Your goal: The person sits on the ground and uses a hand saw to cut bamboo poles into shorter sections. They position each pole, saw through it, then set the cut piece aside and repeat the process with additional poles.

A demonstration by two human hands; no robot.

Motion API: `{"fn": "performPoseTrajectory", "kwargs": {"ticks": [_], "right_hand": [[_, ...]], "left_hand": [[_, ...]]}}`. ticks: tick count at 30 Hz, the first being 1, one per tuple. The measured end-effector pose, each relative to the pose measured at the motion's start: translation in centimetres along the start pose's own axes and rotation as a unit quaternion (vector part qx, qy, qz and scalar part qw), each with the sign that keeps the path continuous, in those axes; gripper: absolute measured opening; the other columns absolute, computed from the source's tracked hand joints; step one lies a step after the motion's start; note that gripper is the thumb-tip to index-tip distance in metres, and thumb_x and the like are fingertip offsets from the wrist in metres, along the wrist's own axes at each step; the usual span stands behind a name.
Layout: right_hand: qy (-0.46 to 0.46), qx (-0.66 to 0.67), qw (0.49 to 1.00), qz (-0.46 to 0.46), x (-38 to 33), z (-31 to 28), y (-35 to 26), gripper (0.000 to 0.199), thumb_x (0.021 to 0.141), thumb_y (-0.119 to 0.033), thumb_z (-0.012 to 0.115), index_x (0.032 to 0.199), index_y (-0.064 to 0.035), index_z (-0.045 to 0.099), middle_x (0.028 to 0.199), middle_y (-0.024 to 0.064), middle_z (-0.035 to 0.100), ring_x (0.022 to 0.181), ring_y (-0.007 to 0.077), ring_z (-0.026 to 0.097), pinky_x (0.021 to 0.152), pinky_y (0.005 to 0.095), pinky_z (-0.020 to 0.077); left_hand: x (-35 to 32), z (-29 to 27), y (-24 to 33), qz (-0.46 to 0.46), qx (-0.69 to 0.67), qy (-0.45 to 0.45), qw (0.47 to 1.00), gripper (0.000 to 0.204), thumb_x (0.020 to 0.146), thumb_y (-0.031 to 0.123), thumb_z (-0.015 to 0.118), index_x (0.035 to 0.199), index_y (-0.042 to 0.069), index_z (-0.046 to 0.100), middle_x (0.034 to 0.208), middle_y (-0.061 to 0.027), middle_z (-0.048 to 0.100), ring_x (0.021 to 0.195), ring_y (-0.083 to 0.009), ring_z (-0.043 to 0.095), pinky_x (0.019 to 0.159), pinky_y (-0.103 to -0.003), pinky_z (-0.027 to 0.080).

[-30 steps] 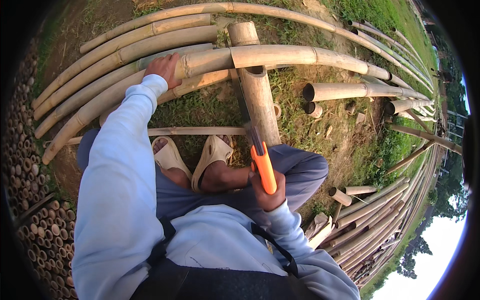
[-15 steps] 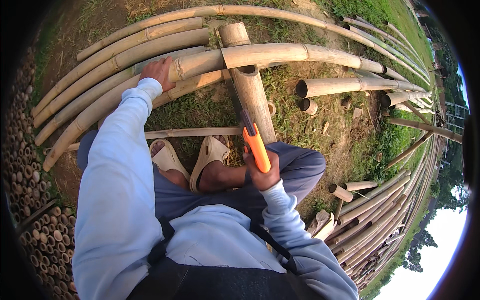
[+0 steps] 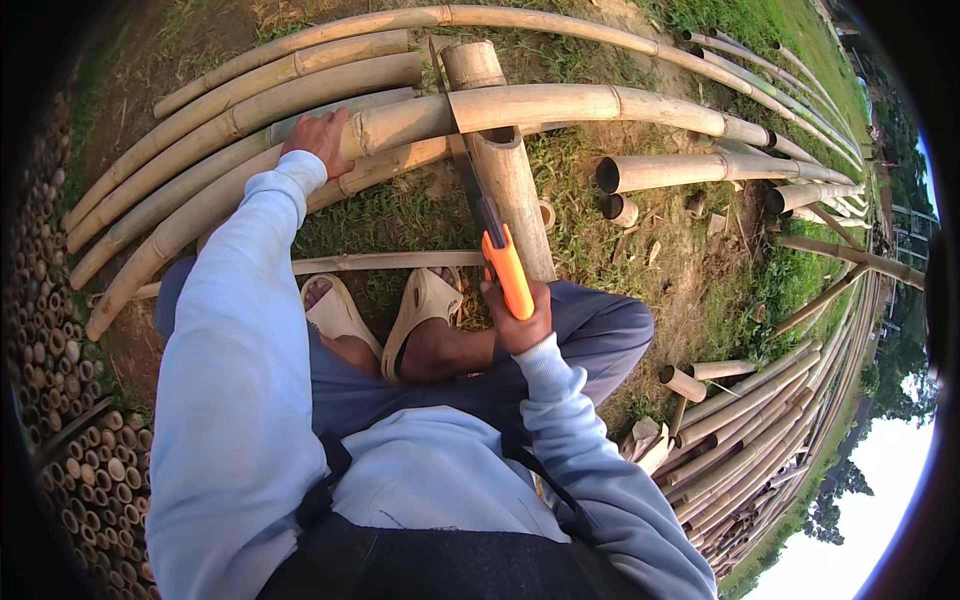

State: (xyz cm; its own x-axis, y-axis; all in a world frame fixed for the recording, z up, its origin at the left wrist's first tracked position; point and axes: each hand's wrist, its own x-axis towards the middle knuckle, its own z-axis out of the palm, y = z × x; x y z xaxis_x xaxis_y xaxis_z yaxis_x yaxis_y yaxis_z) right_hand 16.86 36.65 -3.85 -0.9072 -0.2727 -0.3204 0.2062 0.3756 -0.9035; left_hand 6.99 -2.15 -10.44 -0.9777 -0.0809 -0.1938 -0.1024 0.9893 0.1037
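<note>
A long thick bamboo pole [image 3: 560,103] lies crosswise in front of me. It rests over a shorter bamboo length [image 3: 518,195] that points away from my legs. My left hand [image 3: 318,143] is wrapped over the pole, left of the saw, pressing on it. In my right hand [image 3: 520,318] is the orange handle of a handsaw [image 3: 510,275]. Its dark blade runs away from me and crosses the pole just left of the support; how deep it sits in the bamboo I cannot tell.
Several cut bamboo poles [image 3: 320,90] lie at the far left. Stacked bamboo pieces [image 3: 105,470] show their ends at the lower left. More poles [image 3: 750,410] are piled at right, and a hollow pole [image 3: 680,173] lies beyond the support. My sandalled feet [image 3: 425,320] are close below.
My right hand and the saw have slid a little away from my body, along the blade's line. My left hand stays on the pole.
</note>
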Motion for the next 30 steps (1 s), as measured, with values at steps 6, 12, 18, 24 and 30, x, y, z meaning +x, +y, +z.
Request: {"fn": "performPoseTrajectory", "kwargs": {"ticks": [6, 12, 18, 24, 30], "right_hand": [[-0.001, 0.028, 0.998, -0.056, 1.1, 2.3, -1.9, 0.025, 0.090, -0.010, 0.073, 0.074, 0.0010, 0.058, 0.057, 0.0042, 0.055, 0.055, 0.0111, 0.057, 0.054, 0.0329, 0.0484], [-0.017, -0.015, 1.000, 0.008, -10.4, -4.0, -4.5, 0.022, 0.091, -0.003, 0.070, 0.111, 0.0066, 0.069, 0.081, 0.0069, 0.069, 0.076, 0.0119, 0.065, 0.073, 0.0288, 0.0527], [0.014, 0.021, 1.000, -0.017, 6.3, 3.3, -2.3, 0.024, 0.091, -0.012, 0.073, 0.076, 0.0017, 0.060, 0.058, 0.0051, 0.055, 0.056, 0.0100, 0.051, 0.052, 0.0328, 0.0428], [-0.008, -0.031, 0.999, -0.009, -9.3, -2.1, -3.6, 0.013, 0.090, -0.005, 0.069, 0.098, 0.0051, 0.070, 0.078, 0.0097, 0.070, 0.072, 0.0148, 0.067, 0.071, 0.0295, 0.0543], [0.028, -0.002, 0.998, -0.056, 3.9, 1.9, 0.0, 0.021, 0.090, -0.013, 0.074, 0.080, 0.0029, 0.063, 0.063, 0.0080, 0.060, 0.059, 0.0137, 0.058, 0.057, 0.0342, 0.0473]], "left_hand": [[-0.3, -0.4, -0.2, 0.022, 0.011, 0.035, 0.999, 0.071, 0.068, 0.032, 0.084, 0.126, 0.007, 0.052, 0.117, -0.0176, 0.068, 0.107, -0.0368, 0.064, 0.102, -0.045, 0.045], [-0.7, 0.4, -1.0, -0.003, 0.010, 0.031, 0.999, 0.072, 0.068, 0.033, 0.084, 0.128, 0.007, 0.053, 0.118, -0.0176, 0.068, 0.108, -0.0363, 0.065, 0.102, -0.045, 0.046], [0.5, -1.2, 0.2, 0.012, 0.002, -0.002, 1.000, 0.082, 0.067, 0.034, 0.085, 0.135, 0.007, 0.051, 0.120, -0.0185, 0.069, 0.108, -0.0364, 0.065, 0.102, -0.046, 0.046], [-0.7, -0.9, -1.1, -0.007, 0.000, 0.014, 1.000, 0.079, 0.066, 0.035, 0.086, 0.131, 0.007, 0.052, 0.120, -0.0184, 0.069, 0.107, -0.0385, 0.065, 0.102, -0.046, 0.047], [0.6, -0.9, 0.5, 0.008, -0.004, 0.010, 1.000, 0.078, 0.067, 0.034, 0.086, 0.130, 0.007, 0.051, 0.121, -0.0177, 0.068, 0.111, -0.0383, 0.064, 0.102, -0.046, 0.046]]}}
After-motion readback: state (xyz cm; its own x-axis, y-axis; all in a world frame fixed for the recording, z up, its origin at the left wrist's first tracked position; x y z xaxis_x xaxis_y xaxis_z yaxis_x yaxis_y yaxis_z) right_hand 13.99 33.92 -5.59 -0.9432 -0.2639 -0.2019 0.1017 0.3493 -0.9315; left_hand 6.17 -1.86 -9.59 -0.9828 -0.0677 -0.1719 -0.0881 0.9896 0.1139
